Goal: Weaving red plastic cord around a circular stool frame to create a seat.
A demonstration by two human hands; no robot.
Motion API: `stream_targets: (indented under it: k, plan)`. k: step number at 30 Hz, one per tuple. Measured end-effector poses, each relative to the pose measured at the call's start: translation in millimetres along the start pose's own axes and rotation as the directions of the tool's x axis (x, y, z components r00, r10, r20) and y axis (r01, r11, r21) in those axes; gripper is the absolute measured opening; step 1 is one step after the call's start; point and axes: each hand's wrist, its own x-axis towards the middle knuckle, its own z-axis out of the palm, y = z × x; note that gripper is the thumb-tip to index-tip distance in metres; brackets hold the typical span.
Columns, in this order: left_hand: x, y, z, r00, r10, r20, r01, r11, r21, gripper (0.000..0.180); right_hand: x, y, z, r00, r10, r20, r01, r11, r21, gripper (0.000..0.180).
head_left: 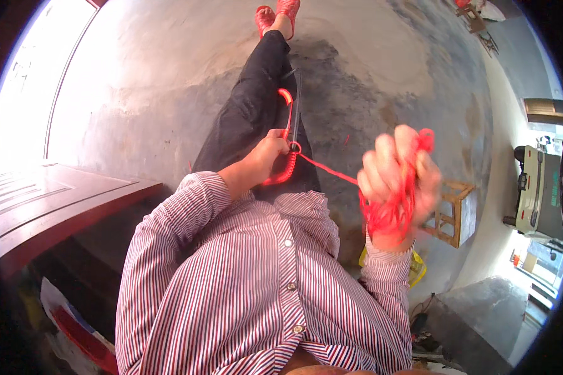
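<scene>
My left hand (pixel 270 155) is closed in front of my lap, gripping a thin curved piece whose lower part is wrapped in tight red cord (pixel 286 174). Its bright red upper end (pixel 285 95) hooks out above the fingers. Beside it a thin dark rod (pixel 298 103) stands along my leg; whether the two are joined I cannot tell. From a small loop by my left fingers, a red cord (pixel 329 170) stretches across to my right hand (pixel 391 172). That hand, raised and slightly blurred, is curled around a loose bundle of the same red cord (pixel 391 209), with strands hanging over the wrist.
My legs in black trousers (pixel 247 106) reach forward over the grey floor (pixel 381 75). A small wooden stool (pixel 458 212) stands to the right, near something yellow (pixel 417 269). A brown panelled surface (pixel 62 203) is at the left. A vehicle (pixel 532 187) shows at the far right.
</scene>
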Motion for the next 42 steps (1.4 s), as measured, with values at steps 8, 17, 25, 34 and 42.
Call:
stream_targets:
  k: [8,17,25,34,42]
  plan:
    - [-1,3,12,0.999,0.032,-0.014,-0.03,0.993,0.117,0.045,-20,-25,54,0.98,-0.02,0.2,-0.029,0.97,0.24,0.025]
    - [-38,38,8,0.624,0.752,0.215,-0.698,0.411,0.587,0.015,-14,-20,-15,0.949,-0.312,-0.04,0.303,0.94,-0.155,0.046]
    - [-14,26,-15,0.995,0.078,0.058,-0.096,0.712,0.695,0.023,-2,101,-125,0.987,0.142,-0.069,-0.027,-0.28,-0.96,0.019]
    - [-46,70,-1,0.997,0.033,0.075,-0.043,0.99,0.136,0.018,12,100,-97,0.983,-0.167,0.071,0.085,0.076,-0.994,0.029]
    - [-28,51,0,0.988,0.032,0.153,-0.061,0.98,0.188,0.024,-1,-2,-85,0.911,-0.26,-0.32,0.239,0.965,-0.103,0.021]
